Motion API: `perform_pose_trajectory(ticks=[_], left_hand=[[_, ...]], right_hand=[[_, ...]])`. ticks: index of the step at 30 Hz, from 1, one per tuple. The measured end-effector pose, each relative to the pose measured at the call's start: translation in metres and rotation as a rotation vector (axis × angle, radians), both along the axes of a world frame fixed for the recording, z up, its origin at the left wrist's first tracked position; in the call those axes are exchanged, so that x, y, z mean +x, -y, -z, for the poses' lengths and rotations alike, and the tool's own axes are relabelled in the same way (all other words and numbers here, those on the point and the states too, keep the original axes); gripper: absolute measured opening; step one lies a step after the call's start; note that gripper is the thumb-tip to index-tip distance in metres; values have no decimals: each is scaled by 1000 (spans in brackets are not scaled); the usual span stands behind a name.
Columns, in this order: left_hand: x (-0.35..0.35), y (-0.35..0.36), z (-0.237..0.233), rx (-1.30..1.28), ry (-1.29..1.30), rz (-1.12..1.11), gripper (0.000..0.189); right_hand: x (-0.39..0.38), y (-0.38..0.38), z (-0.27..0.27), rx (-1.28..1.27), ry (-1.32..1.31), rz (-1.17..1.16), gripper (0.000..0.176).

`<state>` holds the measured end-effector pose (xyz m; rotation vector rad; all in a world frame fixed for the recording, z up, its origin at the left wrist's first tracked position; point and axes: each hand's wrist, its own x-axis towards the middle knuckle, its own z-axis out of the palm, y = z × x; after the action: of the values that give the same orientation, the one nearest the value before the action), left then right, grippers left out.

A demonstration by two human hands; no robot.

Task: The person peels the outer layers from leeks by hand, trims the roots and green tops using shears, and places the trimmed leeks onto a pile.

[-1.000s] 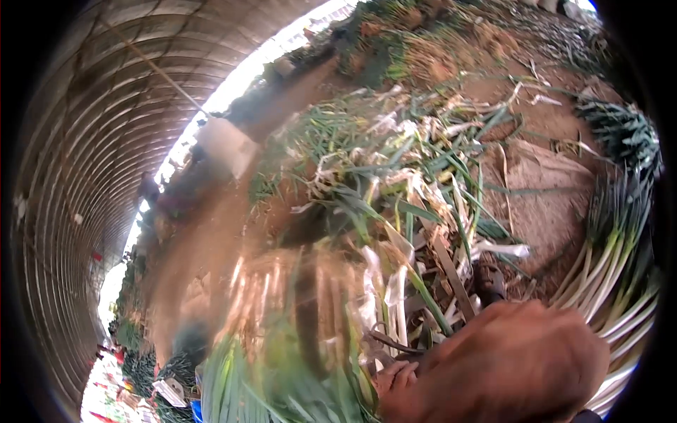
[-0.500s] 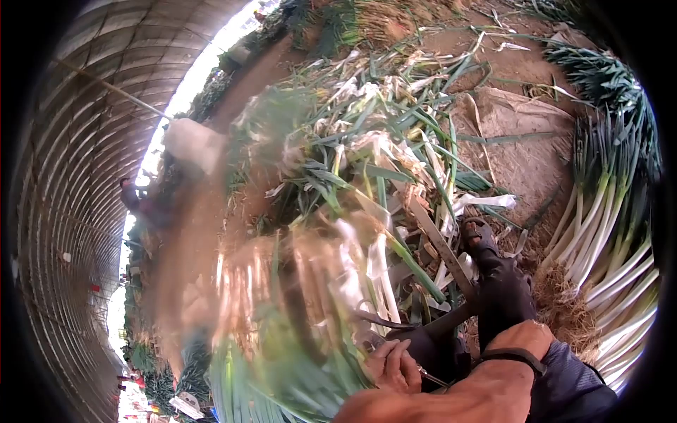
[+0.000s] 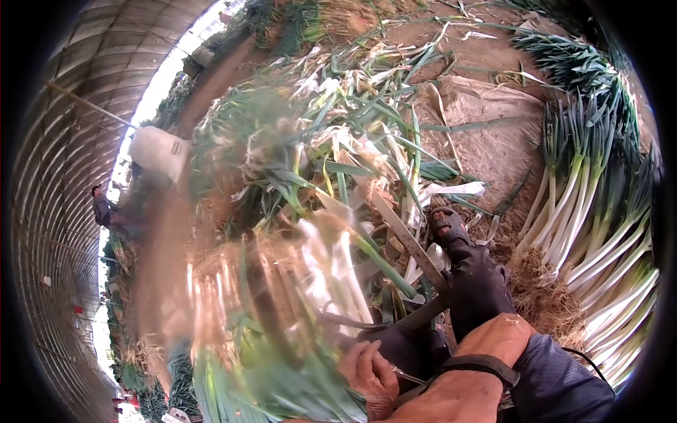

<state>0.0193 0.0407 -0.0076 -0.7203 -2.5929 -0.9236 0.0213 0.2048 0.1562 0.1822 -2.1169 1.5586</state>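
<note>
My left hand (image 3: 370, 370) is at the bottom centre, bare, with fingers curled around a thin shiny metal piece (image 3: 407, 376). Just left of it lie the green leaves of a row of leeks (image 3: 218, 384), partly blurred. To its right, bare skin crossed by a dark strap (image 3: 486, 362) leads up to a dark-covered part (image 3: 483, 282). I cannot tell what the right hand does there. Two flat brown strips meet beside that part, one strip (image 3: 412, 240) slanting up and left. Loose white leek stalks (image 3: 356, 275) lie between the strips and the row.
Behind stretches a heap of peeled leek leaves (image 3: 331, 134). Clean leeks with roots (image 3: 585, 190) are piled along the right. A dusty sheet (image 3: 486, 127) covers some soil. At left, a person (image 3: 104, 208) stands under the ribbed tunnel roof (image 3: 56, 233), near a white rounded object (image 3: 159, 151).
The whole view has swung slightly, so everything sits further left in the frame. My left hand keeps its curled grip beside the leek leaves. The distant person shows more sharply.
</note>
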Motion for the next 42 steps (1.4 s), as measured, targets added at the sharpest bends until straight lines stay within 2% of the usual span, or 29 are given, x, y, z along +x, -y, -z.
perform_pose_trajectory(ticks=[1, 4, 5, 8, 11, 14, 16, 17, 20, 21, 24, 25, 26, 28, 35, 38, 40, 42], left_hand=[[-2, -6, -13, -57, -7, 33, 29], [4, -1, 29, 104, -100, -65, 30], [8, 1, 29, 136, -10, -87, 32], [7, 1, 27, 75, -65, -66, 31], [5, -7, 30, 110, -108, -203, 13], [5, -15, 34, 150, -128, -306, 7], [12, -23, 32, 257, 36, -483, 5], [10, -22, 23, 72, -118, -322, 5], [14, -42, 22, 378, 40, -542, 8], [12, -26, 19, 170, -18, -355, 8], [4, -9, 20, 79, -153, -150, 8], [1, -17, 26, 156, -223, -172, 12], [2, -19, 21, 127, -230, -191, 14], [-7, 5, 15, -90, -228, -2, 17], [-10, 4, 10, -34, -206, 100, 36], [-10, 13, 15, 46, -41, 119, 35], [-11, 7, 21, 27, -185, 70, 32], [-11, 8, 25, -4, -194, 37, 30]], right_hand=[[1, 0, 1, 7, 3, 7, 33], [3, -2, 3, 17, 19, 23, 32], [5, -3, 4, 20, 27, 31, 31], [5, -6, 7, 21, 45, 46, 29], [7, -9, 9, 24, 69, 64, 28], [11, -10, 11, 29, 88, 81, 26], [12, -12, 12, 29, 100, 91, 25], [13, -11, 13, 29, 102, 95, 25], [13, -12, 14, 31, 112, 116, 23], [12, -12, 14, 32, 113, 126, 23], [9, -13, 12, 44, 107, 151, 21], [8, -13, 11, 46, 102, 163, 21], [6, -13, 9, 55, 98, 179, 20], [2, -13, 5, 65, 89, 204, 19], [-7, -10, -8, 114, 81, 276, 16], [-10, -10, -13, 138, 90, 299, 14], [-11, -9, -16, 149, 93, 309, 13], [-13, -11, -19, 161, 98, 327, 12]])
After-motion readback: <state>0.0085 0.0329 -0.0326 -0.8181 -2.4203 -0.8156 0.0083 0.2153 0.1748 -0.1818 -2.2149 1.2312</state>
